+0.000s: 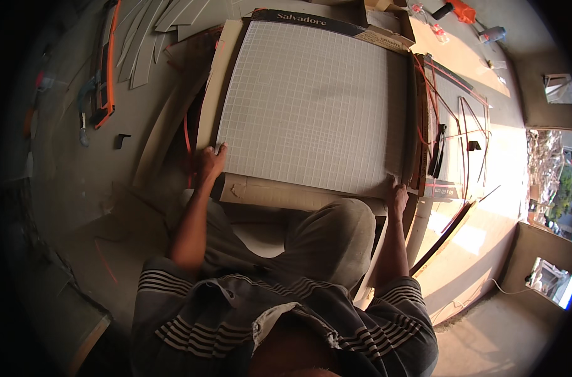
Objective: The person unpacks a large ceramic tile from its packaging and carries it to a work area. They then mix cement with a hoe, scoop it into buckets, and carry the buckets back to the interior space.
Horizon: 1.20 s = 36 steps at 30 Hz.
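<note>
A large square pale grey tile (305, 103), its ribbed grid underside facing up, lies over an opened cardboard carton (273, 191). My left hand (211, 163) grips the tile's left edge near its close corner, the thumb lying on top. At the near right corner my right hand (396, 197) is closed on the edge. The undersides of both grips are hidden, so I cannot tell how far the fingers reach beneath. My bent legs (336, 239) are just below the carton's near side.
A second carton of tiles (456, 125) with loose red straps stands at the right. At the far left lie an orange and black tile cutter (104, 75) and cut tile strips (141, 41). A small black bracket-like piece (122, 140) rests on the floor. Several bottles lie far right.
</note>
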Available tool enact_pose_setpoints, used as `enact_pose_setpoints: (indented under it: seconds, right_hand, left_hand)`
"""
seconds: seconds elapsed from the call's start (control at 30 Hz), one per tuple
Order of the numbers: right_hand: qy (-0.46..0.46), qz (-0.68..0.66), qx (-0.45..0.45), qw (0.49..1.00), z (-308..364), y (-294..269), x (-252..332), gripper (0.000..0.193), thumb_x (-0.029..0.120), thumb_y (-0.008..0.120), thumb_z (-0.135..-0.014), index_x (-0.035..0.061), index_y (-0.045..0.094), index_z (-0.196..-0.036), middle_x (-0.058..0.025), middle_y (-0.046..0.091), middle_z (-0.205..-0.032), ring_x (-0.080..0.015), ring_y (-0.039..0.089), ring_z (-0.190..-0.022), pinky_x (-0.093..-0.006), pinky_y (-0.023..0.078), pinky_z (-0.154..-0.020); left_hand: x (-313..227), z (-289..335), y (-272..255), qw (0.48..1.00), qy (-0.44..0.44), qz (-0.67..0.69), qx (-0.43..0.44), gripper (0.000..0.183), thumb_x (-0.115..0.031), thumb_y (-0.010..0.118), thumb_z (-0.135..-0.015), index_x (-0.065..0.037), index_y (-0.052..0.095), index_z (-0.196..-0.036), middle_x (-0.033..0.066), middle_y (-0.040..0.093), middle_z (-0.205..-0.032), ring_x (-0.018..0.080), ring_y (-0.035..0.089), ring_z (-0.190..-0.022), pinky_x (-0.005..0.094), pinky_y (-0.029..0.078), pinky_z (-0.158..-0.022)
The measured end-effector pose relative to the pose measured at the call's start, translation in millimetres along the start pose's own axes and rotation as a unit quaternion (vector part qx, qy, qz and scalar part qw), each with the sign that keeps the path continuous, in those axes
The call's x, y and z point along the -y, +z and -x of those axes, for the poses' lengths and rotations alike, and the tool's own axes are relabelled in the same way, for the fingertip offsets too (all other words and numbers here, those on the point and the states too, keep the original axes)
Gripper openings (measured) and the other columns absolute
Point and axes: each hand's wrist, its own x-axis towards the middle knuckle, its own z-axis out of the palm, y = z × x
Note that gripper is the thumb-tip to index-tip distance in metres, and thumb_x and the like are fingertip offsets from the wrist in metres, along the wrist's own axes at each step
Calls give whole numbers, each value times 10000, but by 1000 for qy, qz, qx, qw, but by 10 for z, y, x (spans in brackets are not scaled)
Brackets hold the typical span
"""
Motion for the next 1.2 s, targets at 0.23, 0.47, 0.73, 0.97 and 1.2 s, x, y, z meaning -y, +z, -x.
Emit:
enact_pose_setpoints:
  seconds: [0.23, 0.47, 0.73, 0.97, 1.2]
  right_hand:
    - [28, -32, 8, 999, 113, -38, -16, 525, 525, 544, -824, 21, 590, -967, -250, 603, -1035, -411, 542, -1042, -477, 427, -861]
    - [31, 5, 0, 999, 320, -10, 6, 558, 547, 540, -800, 4, 610, -911, -251, 612, -979, -405, 558, -1000, -473, 436, -839]
    - [42, -59, 50, 996, 175, 85, -79, 706, 645, 401, -841, -26, 607, -921, -270, 605, -1003, -411, 567, -999, -463, 439, -840]
    - [73, -57, -9, 996, 261, 216, -22, 598, 571, 370, -893, 8, 569, -883, -221, 610, -872, -396, 563, -927, -454, 420, -826]
    - [-3, -60, 14, 998, 266, 196, -127, 574, 524, 391, -911, -15, 534, -777, -174, 516, -725, -356, 522, -788, -450, 400, -751]
  left_hand:
    - [34, -30, 115, 997, -48, 57, -13, 690, -573, 527, -807, 39, 571, -1123, 234, 588, -1106, 372, 559, -1058, 427, 429, -915]
    - [288, -223, 155, 989, -59, 131, 42, 787, -563, 576, -794, 91, 466, -1217, 296, 496, -1218, 410, 499, -1134, 439, 414, -942]
    - [175, -230, 20, 990, -36, 134, 36, 799, -668, 488, -785, 82, 589, -1041, 279, 590, -1036, 389, 570, -1008, 434, 444, -838]
    - [130, -234, -36, 996, -42, 38, 70, 849, -676, 443, -803, 120, 564, -1073, 326, 556, -1080, 410, 547, -1047, 437, 421, -894]
    - [127, -86, -38, 984, -93, 132, 79, 886, -715, 409, -802, 121, 518, -1078, 315, 510, -1101, 415, 504, -1045, 434, 403, -874]
